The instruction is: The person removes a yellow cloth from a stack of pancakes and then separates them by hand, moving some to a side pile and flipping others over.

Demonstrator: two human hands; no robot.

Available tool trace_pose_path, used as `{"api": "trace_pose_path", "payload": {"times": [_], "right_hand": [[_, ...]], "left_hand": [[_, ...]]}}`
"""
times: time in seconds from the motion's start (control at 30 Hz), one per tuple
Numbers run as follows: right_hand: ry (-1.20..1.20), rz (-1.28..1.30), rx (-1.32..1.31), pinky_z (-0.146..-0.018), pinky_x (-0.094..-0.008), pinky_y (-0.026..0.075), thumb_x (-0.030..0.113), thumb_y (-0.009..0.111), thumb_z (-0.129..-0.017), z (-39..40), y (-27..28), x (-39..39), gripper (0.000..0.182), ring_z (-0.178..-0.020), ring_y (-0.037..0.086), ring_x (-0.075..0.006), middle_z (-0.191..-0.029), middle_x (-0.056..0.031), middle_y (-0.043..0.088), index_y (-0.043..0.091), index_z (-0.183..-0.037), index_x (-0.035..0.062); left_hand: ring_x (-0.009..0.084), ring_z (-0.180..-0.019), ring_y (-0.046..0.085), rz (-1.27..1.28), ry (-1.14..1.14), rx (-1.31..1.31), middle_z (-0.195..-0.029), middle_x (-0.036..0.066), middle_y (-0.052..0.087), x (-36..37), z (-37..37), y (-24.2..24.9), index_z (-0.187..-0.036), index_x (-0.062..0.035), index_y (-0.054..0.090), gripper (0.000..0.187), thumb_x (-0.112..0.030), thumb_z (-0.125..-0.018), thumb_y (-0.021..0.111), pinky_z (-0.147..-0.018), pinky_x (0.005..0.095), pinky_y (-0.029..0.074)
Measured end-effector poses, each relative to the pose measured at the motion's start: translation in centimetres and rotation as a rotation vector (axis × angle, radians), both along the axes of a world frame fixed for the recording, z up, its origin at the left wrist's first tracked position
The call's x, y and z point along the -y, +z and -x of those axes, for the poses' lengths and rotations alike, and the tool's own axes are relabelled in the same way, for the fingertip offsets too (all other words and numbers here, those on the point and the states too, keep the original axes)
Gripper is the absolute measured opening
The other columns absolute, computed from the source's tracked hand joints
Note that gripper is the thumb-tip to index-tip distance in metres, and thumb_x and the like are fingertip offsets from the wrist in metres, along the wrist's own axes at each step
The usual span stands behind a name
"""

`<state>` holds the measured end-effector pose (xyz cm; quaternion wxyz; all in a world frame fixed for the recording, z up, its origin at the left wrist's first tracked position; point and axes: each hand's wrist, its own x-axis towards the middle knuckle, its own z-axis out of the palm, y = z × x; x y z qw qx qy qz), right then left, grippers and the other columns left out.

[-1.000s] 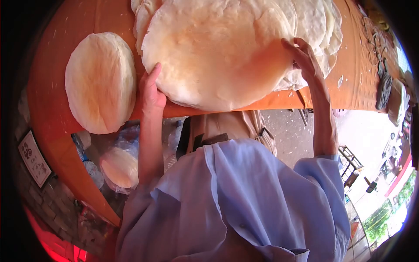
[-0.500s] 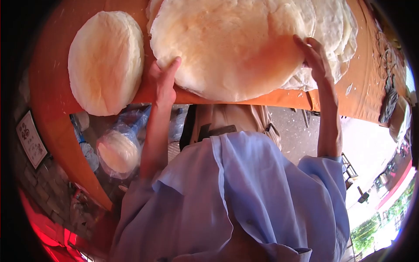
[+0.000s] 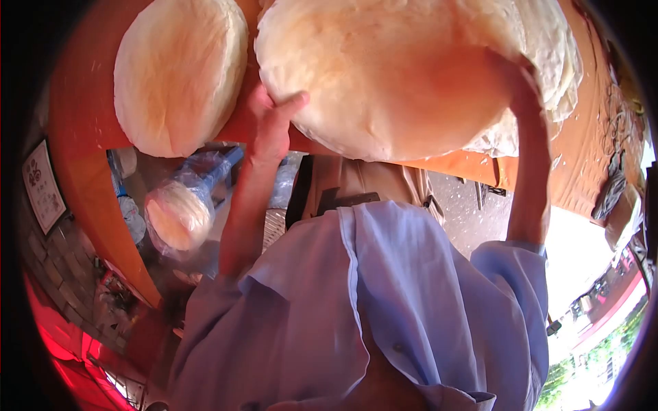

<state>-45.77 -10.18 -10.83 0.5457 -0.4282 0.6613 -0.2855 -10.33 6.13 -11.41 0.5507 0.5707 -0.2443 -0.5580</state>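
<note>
A large, pale, round flatbread (image 3: 384,82) lies on the table before me, its front rim reaching past the table's edge. My left hand (image 3: 274,120) grips its left rim, thumb on top and the other fingers partly hidden beneath. Over the right part of the same flatbread is my right hand (image 3: 510,75), smeared by motion; its fingers do not show clearly. More flatbreads (image 3: 548,61) are layered at the right, partly covered by the large one. To the left rests a separate oval-looking flatbread (image 3: 179,75).
An orange cloth (image 3: 582,164) covers the table, with crumbs on it. Below at the left, a clear plastic bag (image 3: 179,216) holds more bread. Dark bundled items (image 3: 608,192) lie along the right edge. A framed sign (image 3: 45,186) with writing stands at far left.
My right hand has moved from the flatbread's right rim inward over its top. My left hand still holds the left rim. The view has shifted slightly.
</note>
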Motion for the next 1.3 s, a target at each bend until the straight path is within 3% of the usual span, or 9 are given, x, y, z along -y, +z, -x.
{"api": "trace_pose_path", "payload": {"times": [0.17, 0.3, 0.43, 0.57, 0.77, 1.0, 1.07, 1.13, 1.3], "right_hand": [[-0.093, 0.067, 0.301, -0.073, -0.0302, 0.055, 0.011, 0.071, -0.082, 0.0, 4.7, 0.5, 0.031, -0.085, 0.067, -0.0202, -0.098, -0.0124, 0.068, 0.064, -0.108, -0.0032], [-0.139, -0.052, 0.275, -0.077, -0.0292, 0.052, 0.011, 0.067, -0.082, 4.0, -5.8, 0.2, 0.034, -0.086, 0.064, -0.0177, -0.100, -0.0140, 0.066, 0.061, -0.108, -0.0101], [-0.031, 0.128, 0.354, -0.075, -0.0279, 0.052, 0.015, 0.073, -0.078, 2.7, -3.5, -1.7, 0.040, -0.083, 0.064, -0.0177, -0.094, -0.0127, 0.067, 0.061, -0.108, -0.0081], [0.191, 0.646, -1.236, -0.086, -0.0322, 0.050, 0.031, 0.079, -0.076, -2.8, 1.9, -2.7, 0.062, -0.100, 0.062, -0.0269, -0.110, -0.0159, 0.063, 0.056, -0.119, -0.0055], [0.678, 0.552, -0.111, -0.094, -0.0365, 0.048, 0.027, 0.087, -0.062, -14.2, 6.8, -9.4, 0.076, -0.110, 0.059, -0.0309, -0.117, -0.0201, 0.061, 0.053, -0.125, 0.0020], [0.670, 0.704, -0.250, -0.071, -0.0414, 0.053, 0.013, 0.064, -0.072, -14.9, 5.5, -9.6, 0.048, -0.084, 0.065, -0.0386, -0.093, -0.0210, 0.065, 0.055, -0.119, 0.0019], [0.656, 0.789, -0.464, -0.067, -0.0421, 0.052, 0.016, 0.063, -0.074, -15.5, 4.1, -9.8, 0.048, -0.079, 0.064, -0.0363, -0.089, -0.0197, 0.064, 0.055, -0.119, 0.0022], [0.611, 0.885, -0.592, -0.057, -0.0433, 0.049, 0.016, 0.060, -0.076, -16.7, 3.0, -10.2, 0.027, -0.065, 0.062, -0.0328, -0.074, -0.0164, 0.062, 0.061, -0.101, 0.0049], [0.643, 0.820, -0.664, -0.049, -0.0394, 0.044, 0.015, 0.055, -0.088, -15.0, 6.0, -7.8, 0.015, -0.050, 0.055, -0.0327, -0.061, -0.0173, 0.055, 0.059, -0.076, 0.0078]], "left_hand": [[0.0203, -0.101, 0.061, 0.076, 0.095, -0.271, -0.113, 0.009, 0.062, 2.9, -1.9, 2.5, -0.118, 0.0005, 0.054, 0.037, -0.007, -0.083, 0.063, -0.089, 0.0336, 0.049], [0.0217, -0.107, 0.058, -0.096, 0.149, -0.640, -0.116, 0.007, 0.062, 0.9, -0.8, -2.0, -0.121, -0.0035, 0.054, 0.037, -0.025, -0.091, 0.058, -0.093, 0.0371, 0.045], [0.0281, -0.124, 0.047, -0.018, 0.082, -0.746, -0.136, 0.011, 0.050, -0.7, 0.8, -1.8, -0.137, -0.0035, 0.040, 0.052, -0.031, -0.094, 0.052, -0.105, 0.0464, 0.035], [0.0234, -0.120, 0.050, 0.060, 0.028, -0.693, -0.128, 0.009, 0.054, -0.7, 1.7, -0.6, -0.132, -0.0004, 0.043, 0.052, -0.025, -0.090, 0.061, -0.102, 0.0399, 0.039], [0.0224, -0.116, 0.051, 0.152, -0.040, -0.708, -0.123, 0.009, 0.055, 0.7, 3.2, 1.3, -0.127, -0.0017, 0.049, 0.048, -0.028, -0.089, 0.064, -0.100, 0.0392, 0.040], [0.0191, -0.096, 0.062, 0.112, -0.007, -0.600, -0.105, 0.008, 0.062, 1.2, 3.6, 1.6, -0.119, 0.0021, 0.053, 0.033, 0.000, -0.086, 0.053, -0.079, 0.0346, 0.052], [0.0190, -0.095, 0.062, 0.176, -0.220, 0.027, -0.106, 0.007, 0.062, 0.7, 2.8, 0.0, -0.119, 0.0007, 0.054, 0.031, -0.003, -0.088, 0.053, -0.079, 0.0340, 0.052], [0.0200, -0.097, 0.062, 0.125, -0.254, 0.099, -0.109, 0.006, 0.062, 0.5, 2.4, 0.1, -0.120, -0.0013, 0.053, 0.032, -0.009, -0.089, 0.053, -0.081, 0.0347, 0.051], [0.0239, -0.119, 0.051, 0.005, 0.075, -1.018, -0.128, 0.009, 0.055, 0.4, 1.7, 1.3, -0.133, -0.0084, 0.047, 0.045, -0.030, -0.094, 0.046, -0.098, 0.0394, 0.042]]}}
